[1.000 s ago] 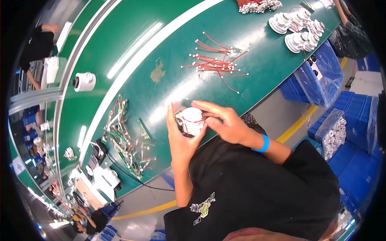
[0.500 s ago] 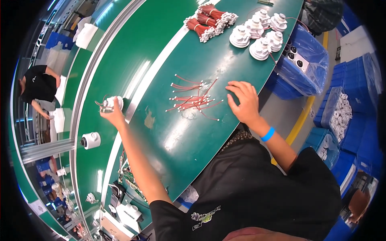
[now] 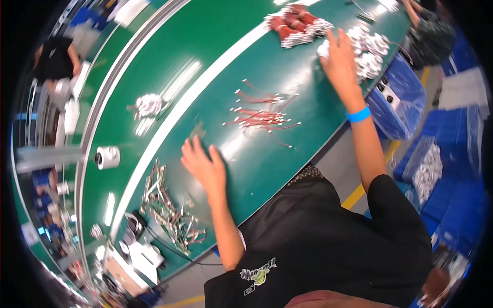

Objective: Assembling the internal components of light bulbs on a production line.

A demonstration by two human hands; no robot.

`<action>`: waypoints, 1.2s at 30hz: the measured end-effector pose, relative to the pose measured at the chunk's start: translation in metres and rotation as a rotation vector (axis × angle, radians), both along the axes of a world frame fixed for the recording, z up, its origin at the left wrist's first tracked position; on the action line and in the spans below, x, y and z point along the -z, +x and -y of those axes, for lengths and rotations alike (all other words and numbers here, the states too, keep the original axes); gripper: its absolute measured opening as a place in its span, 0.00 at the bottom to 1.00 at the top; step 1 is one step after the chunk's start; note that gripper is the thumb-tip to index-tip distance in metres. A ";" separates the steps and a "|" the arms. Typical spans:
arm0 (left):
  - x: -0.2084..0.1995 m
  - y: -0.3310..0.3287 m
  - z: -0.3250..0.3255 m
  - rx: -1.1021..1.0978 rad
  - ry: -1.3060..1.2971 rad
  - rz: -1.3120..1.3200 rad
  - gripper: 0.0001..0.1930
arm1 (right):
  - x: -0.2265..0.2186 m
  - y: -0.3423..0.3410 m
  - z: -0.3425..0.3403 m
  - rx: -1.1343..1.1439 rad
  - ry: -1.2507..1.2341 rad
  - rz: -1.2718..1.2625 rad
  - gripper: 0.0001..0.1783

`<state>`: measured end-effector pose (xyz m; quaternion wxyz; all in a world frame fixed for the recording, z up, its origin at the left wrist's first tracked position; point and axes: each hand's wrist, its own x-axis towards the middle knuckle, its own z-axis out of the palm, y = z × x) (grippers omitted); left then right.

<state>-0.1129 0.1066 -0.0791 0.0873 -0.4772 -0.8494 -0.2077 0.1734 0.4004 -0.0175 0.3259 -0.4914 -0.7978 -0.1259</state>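
My left hand [image 3: 205, 167] is above the green bench with its fingers spread, holding nothing. My right hand [image 3: 341, 64] is stretched out at the near side of a cluster of white round assemblies [image 3: 371, 64]. Its fingers are extended beside a white piece [image 3: 323, 49], partly hidden behind them; whether they touch it is unclear. Between my hands lies a loose spread of short red wires [image 3: 264, 120] with white connectors. Across the pale strip, a white assembly [image 3: 149, 104], blurred, rests on the green conveyor.
Tied red wire bundles [image 3: 298, 24] sit at the far end of the bench. A white cylindrical housing [image 3: 108, 157] stands on the conveyor. Tangled wires with green pieces [image 3: 172, 213] lie at the lower left. A blue, bag-lined bin [image 3: 400, 97] stands off the bench's right edge. Other people are nearby.
My left hand has let go of the white assembly, leaving it on the conveyor, and come back over the bench. My right hand has moved from beside the loose wires to the white assemblies.
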 end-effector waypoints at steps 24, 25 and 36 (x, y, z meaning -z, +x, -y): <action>-0.023 0.059 0.085 0.082 0.320 0.733 0.42 | -0.036 -0.140 0.191 -1.043 -0.724 -0.217 0.19; -0.027 0.059 0.080 0.116 0.285 0.602 0.43 | -0.024 -0.147 0.175 -0.915 -0.524 -0.098 0.15; -0.036 0.057 0.078 0.139 0.175 0.553 0.52 | -0.024 -0.142 0.164 -0.899 -0.594 -0.246 0.06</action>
